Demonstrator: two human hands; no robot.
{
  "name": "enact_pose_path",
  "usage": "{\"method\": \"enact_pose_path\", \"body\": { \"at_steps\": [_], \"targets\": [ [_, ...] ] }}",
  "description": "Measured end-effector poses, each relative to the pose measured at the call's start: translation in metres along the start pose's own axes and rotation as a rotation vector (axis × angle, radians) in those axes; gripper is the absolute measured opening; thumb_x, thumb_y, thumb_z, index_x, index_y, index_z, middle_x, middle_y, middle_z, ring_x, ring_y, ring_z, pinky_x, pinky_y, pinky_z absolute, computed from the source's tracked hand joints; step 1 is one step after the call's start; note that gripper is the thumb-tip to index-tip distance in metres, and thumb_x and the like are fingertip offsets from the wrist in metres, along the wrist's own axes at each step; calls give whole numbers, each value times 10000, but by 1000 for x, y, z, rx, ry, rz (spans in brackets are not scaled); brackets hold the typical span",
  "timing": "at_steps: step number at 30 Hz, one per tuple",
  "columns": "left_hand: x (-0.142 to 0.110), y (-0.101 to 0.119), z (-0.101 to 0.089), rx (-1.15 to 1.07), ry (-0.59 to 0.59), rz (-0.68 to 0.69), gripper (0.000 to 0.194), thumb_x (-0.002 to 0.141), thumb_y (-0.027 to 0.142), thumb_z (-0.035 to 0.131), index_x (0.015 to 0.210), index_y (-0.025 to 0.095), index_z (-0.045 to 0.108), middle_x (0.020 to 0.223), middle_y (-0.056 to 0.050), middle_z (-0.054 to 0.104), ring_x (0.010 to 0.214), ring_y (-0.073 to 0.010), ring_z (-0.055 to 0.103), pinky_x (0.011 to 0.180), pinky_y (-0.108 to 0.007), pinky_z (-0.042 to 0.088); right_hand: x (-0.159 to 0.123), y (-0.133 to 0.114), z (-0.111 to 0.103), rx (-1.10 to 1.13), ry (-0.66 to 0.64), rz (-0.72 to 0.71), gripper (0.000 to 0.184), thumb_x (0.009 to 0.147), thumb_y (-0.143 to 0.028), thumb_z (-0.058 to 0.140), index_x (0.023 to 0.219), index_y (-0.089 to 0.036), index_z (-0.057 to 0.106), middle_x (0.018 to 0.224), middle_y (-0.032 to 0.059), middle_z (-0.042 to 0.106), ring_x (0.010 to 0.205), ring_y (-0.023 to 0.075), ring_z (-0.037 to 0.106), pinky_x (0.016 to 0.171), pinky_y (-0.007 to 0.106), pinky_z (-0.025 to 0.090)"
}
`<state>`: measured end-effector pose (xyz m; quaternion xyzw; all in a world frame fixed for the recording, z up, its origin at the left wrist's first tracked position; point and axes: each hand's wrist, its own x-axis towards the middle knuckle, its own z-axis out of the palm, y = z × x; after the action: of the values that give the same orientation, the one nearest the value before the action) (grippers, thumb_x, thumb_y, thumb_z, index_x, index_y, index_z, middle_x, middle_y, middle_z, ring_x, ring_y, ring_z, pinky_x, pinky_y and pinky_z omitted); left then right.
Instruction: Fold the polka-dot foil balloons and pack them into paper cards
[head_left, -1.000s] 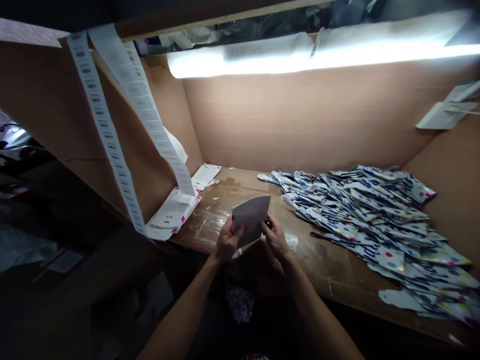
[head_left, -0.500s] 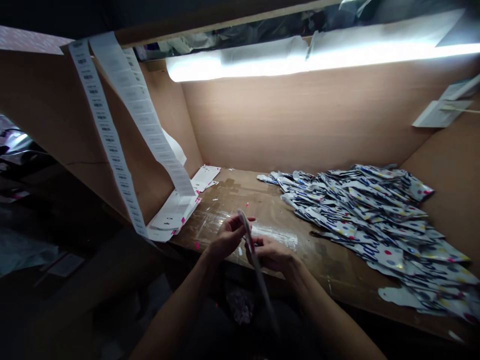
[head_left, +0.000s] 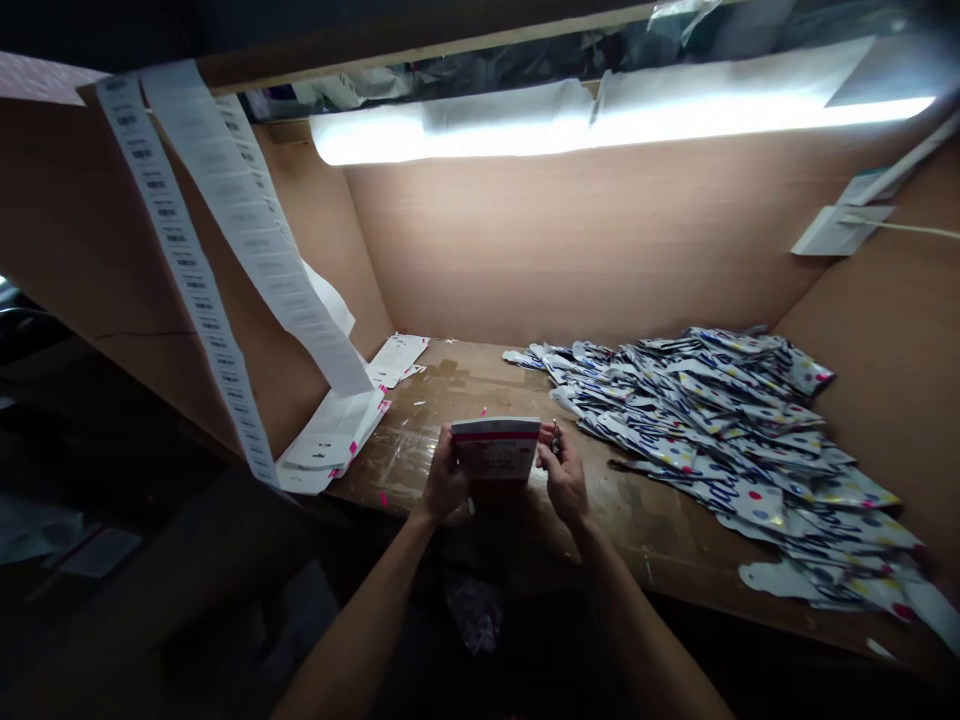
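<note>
Both my hands hold a flat printed packet (head_left: 495, 450) upright above the wooden bench. Its face toward me is white with red bands and print. My left hand (head_left: 444, 483) grips its left side. My right hand (head_left: 564, 478) holds its right edge, and a small dark object (head_left: 556, 438) shows at those fingertips, too small to identify. To the right lies a large heap of silvery polka-dot foil pouches (head_left: 720, 430). A stack of white cards with pink marks (head_left: 330, 445) lies to the left.
Long strips of barcode labels (head_left: 172, 250) hang down at the left, above the stack of white cards. Plywood walls (head_left: 570, 240) enclose the bench (head_left: 615, 520), and a bright tube light (head_left: 525, 125) runs along the back. Small pink scraps lie on the bench.
The packet has turned from its plain grey back, through edge-on, to show its red and white printed face. My hands have come up and apart on either side of it.
</note>
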<state>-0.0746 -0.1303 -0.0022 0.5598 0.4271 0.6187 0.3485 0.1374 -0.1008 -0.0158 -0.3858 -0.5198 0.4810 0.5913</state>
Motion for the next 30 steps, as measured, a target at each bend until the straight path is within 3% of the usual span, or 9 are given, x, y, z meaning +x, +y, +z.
{"method": "enact_pose_path", "body": {
  "at_steps": [4,9,15,19,23,26,30],
  "targets": [
    [5,-4,-4,-47,-42,-3,308,926,390,709,1092,198,536,943,-30,640,828,-157,608,726,-265,544,-8,-1,20,-9,75,-79,310,970,-416,579,1197,-206,592,1099,82,692,941,212,641,783,331,530],
    [10,-9,2,-158,-78,-100,395,886,476,737,1105,173,608,986,-69,716,870,-195,660,791,-324,570,-9,-2,27,-76,177,-94,225,987,-444,538,998,-220,556,877,13,600,792,181,566,718,291,498],
    [10,5,8,-175,-152,-191,424,777,438,836,1063,147,724,965,-97,772,924,-261,704,825,-382,584,-15,-3,28,-122,112,-32,225,981,-470,511,967,-246,513,853,3,570,790,186,544,729,285,479],
    [5,17,5,-117,-85,-273,400,716,430,871,971,135,778,868,-97,786,849,-279,731,759,-376,600,-14,-4,23,-172,44,0,259,965,-488,510,984,-234,556,869,18,607,804,198,562,757,304,480],
    [-10,29,-4,-71,6,-379,447,773,490,816,997,105,775,854,-118,790,758,-278,744,661,-353,606,-18,-22,12,-439,34,-66,341,956,-492,575,1134,-211,648,975,64,687,886,232,615,823,330,466],
    [-27,38,-10,-98,34,-480,460,794,492,797,999,80,768,888,-146,792,765,-287,750,668,-362,611,-29,-45,9,-574,-112,-106,308,986,-473,574,1142,-218,648,832,36,684,739,205,610,727,305,436],
    [-49,46,-10,-108,64,-546,427,780,452,817,989,85,755,855,-130,781,726,-255,733,654,-330,591,-41,-68,18,-751,-431,-194,323,1042,-414,482,832,-221,633,760,35,645,653,169,539,671,298,365]
  ]
}}
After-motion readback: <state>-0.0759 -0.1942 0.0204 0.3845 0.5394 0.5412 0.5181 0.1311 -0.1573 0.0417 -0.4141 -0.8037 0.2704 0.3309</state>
